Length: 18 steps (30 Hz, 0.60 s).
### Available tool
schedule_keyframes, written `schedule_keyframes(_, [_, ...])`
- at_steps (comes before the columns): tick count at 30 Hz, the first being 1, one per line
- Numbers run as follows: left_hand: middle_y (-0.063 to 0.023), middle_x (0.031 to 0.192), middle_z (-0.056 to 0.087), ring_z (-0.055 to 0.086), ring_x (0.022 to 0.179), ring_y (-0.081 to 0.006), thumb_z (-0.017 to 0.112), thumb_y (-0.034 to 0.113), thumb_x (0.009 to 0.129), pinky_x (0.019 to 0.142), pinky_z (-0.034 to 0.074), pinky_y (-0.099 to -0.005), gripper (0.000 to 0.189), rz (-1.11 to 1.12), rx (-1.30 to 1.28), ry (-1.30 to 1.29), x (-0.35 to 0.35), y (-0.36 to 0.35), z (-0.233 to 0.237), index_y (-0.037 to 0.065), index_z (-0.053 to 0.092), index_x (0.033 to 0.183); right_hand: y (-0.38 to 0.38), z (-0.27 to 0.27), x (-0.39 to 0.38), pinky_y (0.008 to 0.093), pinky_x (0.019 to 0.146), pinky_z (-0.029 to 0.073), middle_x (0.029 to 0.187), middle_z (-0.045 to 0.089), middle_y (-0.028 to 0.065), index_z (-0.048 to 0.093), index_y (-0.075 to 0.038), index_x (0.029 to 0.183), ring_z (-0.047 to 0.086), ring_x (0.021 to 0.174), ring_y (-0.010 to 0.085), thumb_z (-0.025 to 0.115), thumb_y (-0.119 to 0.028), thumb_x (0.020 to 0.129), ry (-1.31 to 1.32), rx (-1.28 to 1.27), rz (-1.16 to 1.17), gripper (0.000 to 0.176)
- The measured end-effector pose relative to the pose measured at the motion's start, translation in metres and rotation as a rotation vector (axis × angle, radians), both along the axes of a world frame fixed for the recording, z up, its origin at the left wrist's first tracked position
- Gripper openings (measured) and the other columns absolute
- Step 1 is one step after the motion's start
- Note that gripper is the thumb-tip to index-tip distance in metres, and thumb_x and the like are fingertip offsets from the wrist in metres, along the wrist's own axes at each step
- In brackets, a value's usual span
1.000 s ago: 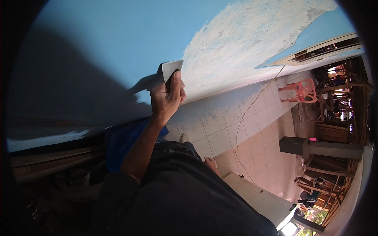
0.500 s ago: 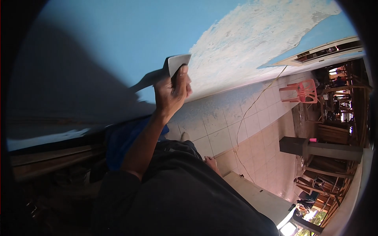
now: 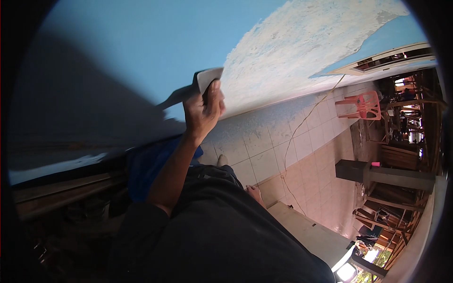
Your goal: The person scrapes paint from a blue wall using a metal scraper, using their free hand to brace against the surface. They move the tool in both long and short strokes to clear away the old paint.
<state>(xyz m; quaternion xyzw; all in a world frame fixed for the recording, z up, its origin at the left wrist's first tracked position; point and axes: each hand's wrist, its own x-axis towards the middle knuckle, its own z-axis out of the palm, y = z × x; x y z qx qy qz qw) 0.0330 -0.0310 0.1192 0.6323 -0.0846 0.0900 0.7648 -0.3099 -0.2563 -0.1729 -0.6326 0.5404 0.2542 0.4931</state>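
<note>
My left hand [image 3: 203,111] is closed around a flat grey scraper [image 3: 207,78], with the thumb pressed on its face. The scraper is held against or very near the light blue wall [image 3: 155,42], at the border of a rough whitish patch [image 3: 278,52]; exact contact cannot be told. A dark shadow of the hand falls on the wall to its left. Down beside my dark shirt, my right hand [image 3: 254,192] shows small, its fingers bent and partly hidden. Whatever it may hold cannot be made out.
A pink plastic chair [image 3: 368,104] stands on the tiled floor [image 3: 264,160], near the wall's foot. A thin cable [image 3: 289,146] runs across the tiles. Blue cloth [image 3: 146,165] lies at left. A grey pillar [image 3: 387,177], a pale flat panel [image 3: 306,228] and stacked wood are at right.
My left hand and the scraper have shifted slightly left along the wall, still gripped the same way. The right hand stays about where it was.
</note>
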Motion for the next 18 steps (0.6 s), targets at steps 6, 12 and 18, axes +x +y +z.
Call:
schedule_keyframes(6, [-0.001, 0.057, 0.049, 0.049, 0.044, -0.0089, 0.053, 0.024, 0.101, 0.039, 0.037, -0.0256, 0.035, 0.001, -0.008, 0.067, -0.006, 0.001, -0.042, 0.002, 0.054, 0.074, 0.001, 0.003, 0.004, 0.0327, 0.053, 0.048, 0.087, 0.069, 0.0081, 0.064, -0.006, 0.116, 0.06, 0.061, 0.0134, 0.057, -0.03, 0.094, -0.005, 0.001, -0.093, 0.033])
schedule_keyframes(12, [-0.0016, 0.054, 0.048, 0.049, 0.043, -0.0099, 0.051, 0.026, 0.101, 0.039, 0.036, -0.0247, 0.04, 0.009, 0.014, 0.006, -0.004, 0.005, -0.018, 0.002, 0.051, 0.068, 0.0, 0.003, 0.001, 0.0306, 0.051, 0.049, 0.084, 0.068, 0.008, 0.064, -0.005, 0.115, 0.06, 0.059, 0.0136, 0.058, -0.03, 0.093, -0.005, -0.008, -0.01, 0.034])
schedule_keyframes(18, [-0.0022, 0.052, 0.049, 0.048, 0.042, -0.0099, 0.052, 0.03, 0.101, 0.039, 0.034, -0.0244, 0.045, 0.041, 0.096, 0.147, -0.01, 0.004, -0.069, 0.003, 0.05, 0.065, -0.013, -0.027, -0.014, 0.0292, 0.051, 0.048, 0.079, 0.068, 0.0078, 0.065, -0.005, 0.114, 0.06, 0.057, 0.0137, 0.059, -0.029, 0.092, -0.05, 0.012, -0.104, 0.033])
